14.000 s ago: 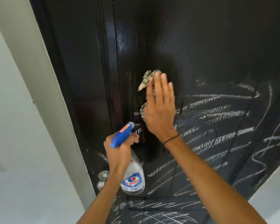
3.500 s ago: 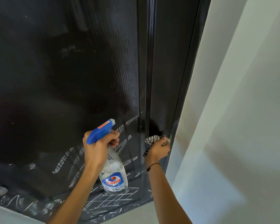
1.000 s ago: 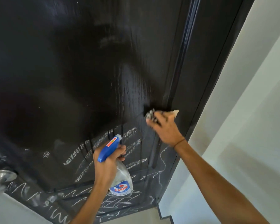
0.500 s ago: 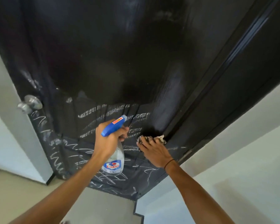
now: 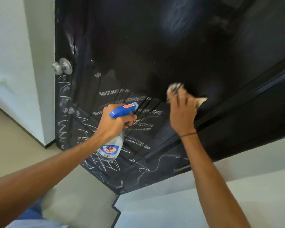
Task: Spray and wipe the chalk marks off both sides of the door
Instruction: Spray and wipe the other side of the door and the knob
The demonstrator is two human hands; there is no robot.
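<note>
My right hand point(image 5: 182, 112) is pressed against the black door point(image 5: 138, 46), fingers spread over a crumpled cloth point(image 5: 175, 87) that sticks out above my fingertips and again at the right of the hand, near the raised moulding toward the door's right edge. The hand and cloth are blurred, so I cannot tell how tightly the fingers bite into the cloth.

My left hand point(image 5: 115, 122) is curled round the neck of a spray bottle point(image 5: 111, 147), just left of the right hand and lower. Its blue trigger head point(image 5: 123, 109) points toward the door and its clear body hangs down below my fist, in front of the door's lower part.

The door's upper part is dark and glossy. White chalk marks point(image 5: 115, 92) cover the lower part, from below the cloth to the door's bottom edge, and run in zigzags down the left edge beneath the round metal knob point(image 5: 62, 65). The wall point(image 5: 15, 46) stands left of the door, with the pale floor point(image 5: 72, 195) below it.
</note>
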